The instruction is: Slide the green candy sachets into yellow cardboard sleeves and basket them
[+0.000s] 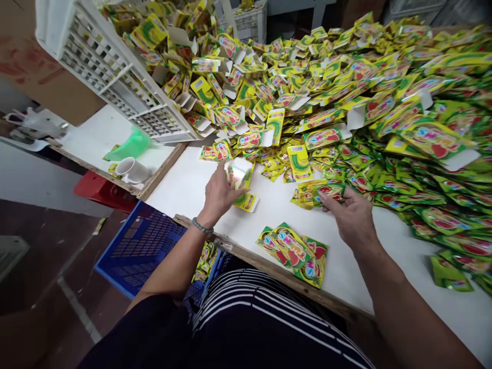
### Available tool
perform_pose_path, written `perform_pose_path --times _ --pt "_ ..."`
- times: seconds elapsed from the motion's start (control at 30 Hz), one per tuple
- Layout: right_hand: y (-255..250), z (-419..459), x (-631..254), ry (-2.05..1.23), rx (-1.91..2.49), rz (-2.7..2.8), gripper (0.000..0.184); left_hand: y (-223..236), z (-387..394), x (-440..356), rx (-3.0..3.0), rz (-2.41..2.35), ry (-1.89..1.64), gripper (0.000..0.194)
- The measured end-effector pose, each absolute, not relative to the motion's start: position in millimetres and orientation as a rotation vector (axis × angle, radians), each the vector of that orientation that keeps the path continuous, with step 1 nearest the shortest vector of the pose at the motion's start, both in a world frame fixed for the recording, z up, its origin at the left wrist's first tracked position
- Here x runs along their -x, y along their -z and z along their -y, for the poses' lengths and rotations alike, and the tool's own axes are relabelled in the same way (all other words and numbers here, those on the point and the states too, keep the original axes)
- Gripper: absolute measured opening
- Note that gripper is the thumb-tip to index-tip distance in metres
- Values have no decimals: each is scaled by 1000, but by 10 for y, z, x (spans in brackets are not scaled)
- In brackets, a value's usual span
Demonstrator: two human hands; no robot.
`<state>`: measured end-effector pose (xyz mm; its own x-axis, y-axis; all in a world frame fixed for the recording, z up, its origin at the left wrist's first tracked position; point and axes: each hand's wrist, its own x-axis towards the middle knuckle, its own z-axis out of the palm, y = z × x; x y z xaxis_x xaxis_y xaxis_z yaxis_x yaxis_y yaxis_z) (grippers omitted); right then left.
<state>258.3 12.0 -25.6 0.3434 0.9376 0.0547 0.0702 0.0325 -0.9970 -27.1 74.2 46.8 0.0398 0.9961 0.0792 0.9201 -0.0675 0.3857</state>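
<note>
Cartons [274, 125] heap along the worktop's [175, 179] far side, a tilted crate [115, 72] at its far left corner, sachets [392, 179] towards the right. Packets [292, 246] overlap near the front edge; a basket [142, 246] sits below, left.

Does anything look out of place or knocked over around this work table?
Two things. A small yellow wrapper or packet lies on the floor, away from the rest. The white crate is tipped up at a slant, with boxes tumbled at its mouth, though that may be deliberate.
</note>
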Motion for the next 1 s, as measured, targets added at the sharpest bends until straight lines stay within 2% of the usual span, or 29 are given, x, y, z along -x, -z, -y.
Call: perform_pose_path --times 0.1,0.23,0.47,0.63,0.83,1.0 --pt "92 -147 -2524 -805 1343 895 36 -401 -771 -68 -2372 -1521 -615 90" --pt "-55 -165 -2536 -639 1390 869 34 -227 -777 -531 -2592 -1093 -540 66" --pt "-28 -161 -2686 -665 1652 1112 27 -29 -707 -775 -2687 -1003 -560 60" --pt "24 -200 -2686 -709 1594 1221 34 -38 -687 -783 -2717 -932 -492 59" --pt "-11 -217 -2663 -787 1482 1022 31 -82 -758 -794 -2145 -855 -622 62" --pt "-55 -215 -2614 -741 1478 1046 31 -114 -793 -799 -1544 -779 -615 49"
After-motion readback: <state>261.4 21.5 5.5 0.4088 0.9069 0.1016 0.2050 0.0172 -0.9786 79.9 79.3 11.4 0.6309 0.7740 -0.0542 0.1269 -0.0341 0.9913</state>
